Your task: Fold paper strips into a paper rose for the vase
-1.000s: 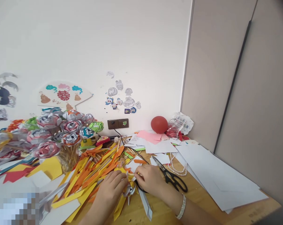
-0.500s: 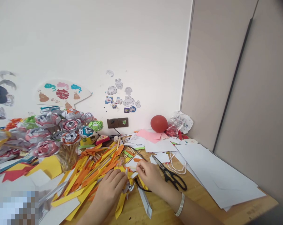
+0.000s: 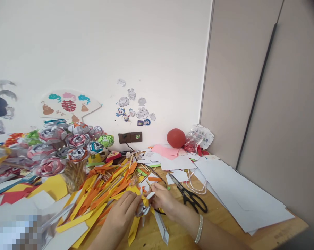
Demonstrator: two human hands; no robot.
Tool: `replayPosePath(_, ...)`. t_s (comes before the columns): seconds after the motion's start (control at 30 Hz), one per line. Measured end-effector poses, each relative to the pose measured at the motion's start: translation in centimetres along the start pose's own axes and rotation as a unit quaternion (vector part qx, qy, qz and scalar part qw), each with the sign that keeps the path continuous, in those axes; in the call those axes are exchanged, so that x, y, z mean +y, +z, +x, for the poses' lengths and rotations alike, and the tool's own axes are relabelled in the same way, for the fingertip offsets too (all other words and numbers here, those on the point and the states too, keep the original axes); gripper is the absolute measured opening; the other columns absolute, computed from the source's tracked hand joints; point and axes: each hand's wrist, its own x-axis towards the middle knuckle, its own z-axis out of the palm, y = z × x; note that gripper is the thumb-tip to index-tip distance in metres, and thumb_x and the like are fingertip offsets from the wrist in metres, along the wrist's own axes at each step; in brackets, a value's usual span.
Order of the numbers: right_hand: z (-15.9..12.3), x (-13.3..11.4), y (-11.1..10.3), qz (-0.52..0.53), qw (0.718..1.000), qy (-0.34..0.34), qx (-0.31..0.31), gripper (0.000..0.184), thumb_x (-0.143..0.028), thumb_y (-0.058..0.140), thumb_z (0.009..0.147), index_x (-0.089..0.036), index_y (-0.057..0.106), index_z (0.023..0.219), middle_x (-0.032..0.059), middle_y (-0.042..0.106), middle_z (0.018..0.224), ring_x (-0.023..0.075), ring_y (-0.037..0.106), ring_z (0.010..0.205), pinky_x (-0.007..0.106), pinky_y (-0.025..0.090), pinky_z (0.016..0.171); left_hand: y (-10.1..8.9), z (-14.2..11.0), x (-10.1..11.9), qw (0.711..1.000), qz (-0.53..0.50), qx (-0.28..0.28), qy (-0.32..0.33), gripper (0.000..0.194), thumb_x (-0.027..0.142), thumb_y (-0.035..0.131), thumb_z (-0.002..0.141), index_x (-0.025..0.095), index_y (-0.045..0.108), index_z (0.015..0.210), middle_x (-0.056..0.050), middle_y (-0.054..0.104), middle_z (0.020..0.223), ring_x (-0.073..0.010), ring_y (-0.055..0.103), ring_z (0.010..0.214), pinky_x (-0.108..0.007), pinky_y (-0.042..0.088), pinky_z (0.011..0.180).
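Low over the table, a partly folded paper flower (image 3: 143, 209) in white and yellow sits between my hands. My left hand (image 3: 125, 210) is closed around its left side, with the fingertips partly hidden behind the paper. At its right, my right hand (image 3: 162, 198) pinches a folded white paper strip (image 3: 151, 195) that stands out from the flower. Many folded yellow and orange paper strips (image 3: 94, 194) lie heaped to the left of my hands. A loose white folded strip (image 3: 162, 227) rests on the wood below my right wrist.
Black-handled scissors (image 3: 192, 198) lie open right of my hand, beside a bead string (image 3: 198, 189). White sheets (image 3: 240, 191) cover the table's right side. Finished paper flowers (image 3: 78, 140) stand at back left; a red balloon (image 3: 176, 138) is by the wall. A black cable (image 3: 157, 173) crosses the table.
My right hand has lowered and turned inward, its fingers now on the white strip at the flower. More of the flower shows between my hands. My left hand has hardly moved.
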Motion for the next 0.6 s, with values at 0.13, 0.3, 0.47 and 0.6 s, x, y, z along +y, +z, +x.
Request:
replayPosePath(0.13, -0.02, 0.03, 0.29, 0.008, 0.999, -0.033, 0.038, 0.047, -0.06, 0.071, 0.059, -0.019, 0.049, 0.067, -0.0004, 0.06, 0.069, 0.0133, 0.054, 0.065, 0.025, 0.039, 0.061, -0.04, 0.25, 0.35, 1.0, 0.014, -0.002, 0.023, 0.026, 0.013, 0.036, 0.093, 0.012, 0.057, 0.107, -0.01, 0.063, 0.083, -0.0199, 0.056, 0.078, -0.029, 0.05, 0.067)
replayPosePath(0.3, -0.38, -0.21, 0.66, 0.017, 0.997, -0.055, 0.049, 0.047, -0.06, 0.073, 0.054, -0.019, 0.052, 0.065, 0.0003, 0.061, 0.069, 0.0157, 0.056, 0.07, 0.029, 0.041, 0.071, 0.1, 0.14, 0.43, 0.999, 0.027, -0.02, 0.019, 0.029, 0.011, 0.036, 0.092, 0.014, 0.056, 0.112, -0.009, 0.064, 0.084, -0.0195, 0.057, 0.077, -0.03, 0.051, 0.066)
replayPosePath(0.47, -0.69, -0.62, 0.78, 0.017, 0.997, -0.051, 0.056, 0.047, -0.059, 0.074, 0.053, -0.019, 0.051, 0.064, -0.0004, 0.061, 0.068, 0.0136, 0.053, 0.067, 0.027, 0.041, 0.07, 0.02, 0.3, 0.44, 0.997, 0.06, -0.034, 0.036, 0.028, 0.012, 0.035, 0.092, 0.013, 0.058, 0.107, -0.009, 0.065, 0.081, -0.0201, 0.058, 0.075, -0.029, 0.05, 0.063)
replayPosePath(0.6, -0.39, -0.29, 0.68, 0.013, 0.997, -0.057, 0.055, 0.045, -0.058, 0.072, 0.056, -0.019, 0.05, 0.063, -0.0002, 0.061, 0.068, 0.0142, 0.054, 0.067, 0.027, 0.041, 0.067, -0.17, 0.35, 0.67, 0.999, 0.009, -0.041, -0.01, 0.028, 0.012, 0.037, 0.091, 0.016, 0.056, 0.111, -0.007, 0.064, 0.083, -0.0181, 0.058, 0.074, -0.027, 0.05, 0.064)
